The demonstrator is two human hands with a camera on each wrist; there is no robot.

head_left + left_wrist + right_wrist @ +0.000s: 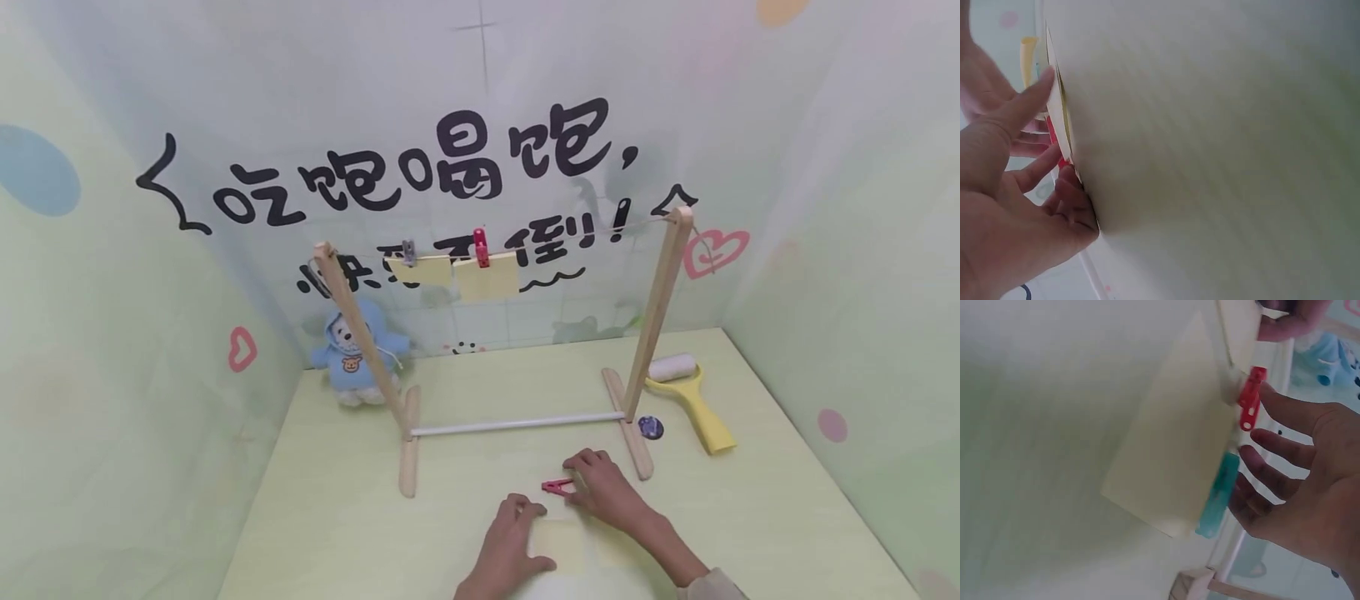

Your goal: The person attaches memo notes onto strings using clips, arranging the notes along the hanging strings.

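In the head view, a pale yellow note (557, 546) lies on the table beside my left hand (506, 546). Its thumb and fingers are spread around the note's near and far edges, touching the paper. Just beyond the papers is a red clothespin (557, 487), its legs toward my right hand (607, 496). The right thumb touches this clothespin (1251, 399) in the right wrist view, while the loosely bent fingers stay apart from it. A second yellow note (1169, 437) lies under the right hand. Along its far edge is a teal clothespin (1217, 497), hidden in the head view.
A wooden stand (656, 317) carries a string, where a grey clothespin (408, 252) and a red clothespin (482, 248) hold yellow notes (487, 279). Behind its left post sits a blue-hooded plush toy (352, 354). A yellow-handled lint roller (697, 408) and a dark round disc (651, 427) lie at right.
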